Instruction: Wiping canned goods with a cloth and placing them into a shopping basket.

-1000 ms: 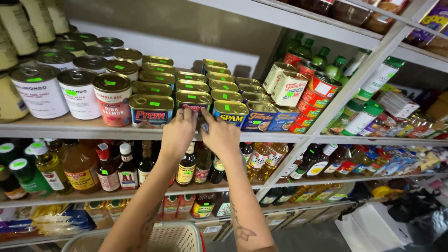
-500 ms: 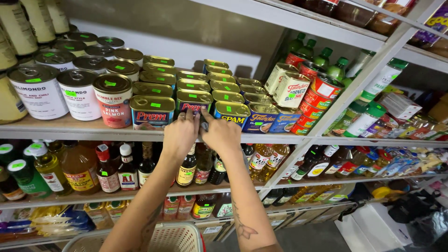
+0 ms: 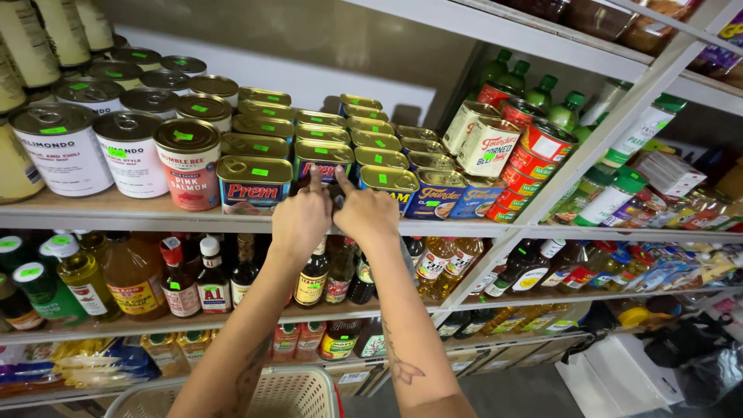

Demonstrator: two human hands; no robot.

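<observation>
1. The left hand (image 3: 300, 220) and the right hand (image 3: 365, 213) are held side by side at the front edge of the shelf (image 3: 139, 213), both reaching for one rectangular gold-lidded meat tin (image 3: 323, 161) in the front row.
2. That tin stands upright on the shelf, just right of a blue-labelled tin (image 3: 252, 184) of the same shape and just left of a yellow-lidded tin (image 3: 388, 184); more gold-lidded tins are stacked behind it.
3. The left hand's fingers (image 3: 313, 179) are extended upward against the tin's front face, and the right hand's fingers (image 3: 343, 182) touch it from the right. Neither hand is seen clamped around the tin; whether a firm grip is made cannot be told, because the backs of the hands hide the lower half.
4. A good grip is judged to need the fingers set on the tin's two short sides, not only on the front label.
5. The tin is best drawn straight toward the near edge and kept level, so that the neighbours touching it are not dragged along.
6. Care is advised with the stacked tins behind, which may shift if the front one is tilted.
7. A white plastic basket (image 3: 298, 395) is seen below, near the forearms, and glass sauce bottles (image 3: 313, 279) stand on the shelf underneath.
</observation>
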